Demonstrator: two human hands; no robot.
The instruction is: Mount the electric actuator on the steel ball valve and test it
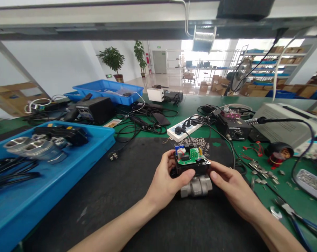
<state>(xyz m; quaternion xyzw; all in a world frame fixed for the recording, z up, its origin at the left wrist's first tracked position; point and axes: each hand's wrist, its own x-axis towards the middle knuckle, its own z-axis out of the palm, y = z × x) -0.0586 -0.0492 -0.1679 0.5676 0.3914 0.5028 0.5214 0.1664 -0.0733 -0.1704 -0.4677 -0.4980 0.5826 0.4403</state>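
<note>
A motorized ball valve stands upright in front of me, its black actuator housing (194, 169) above a silver metal valve body (197, 186). The housing has no lid, so a green circuit board (192, 156) with blue, white and yellow parts shows on top. My left hand (171, 175) wraps around the left side of the housing, thumb across the front. At the right corner, beside a small silver tab, my right hand (225, 178) closes its thumb and fingers on the housing; the fingertips there are partly hidden.
A blue tray (106, 134) at left holds metal valve bodies (41, 149) and black cables. Behind the valve lie small metal nuts or washers (200, 142) and a white power strip (186, 127). To the right are pliers (292, 213), a wrench (275, 212) and a soldering station (233, 127).
</note>
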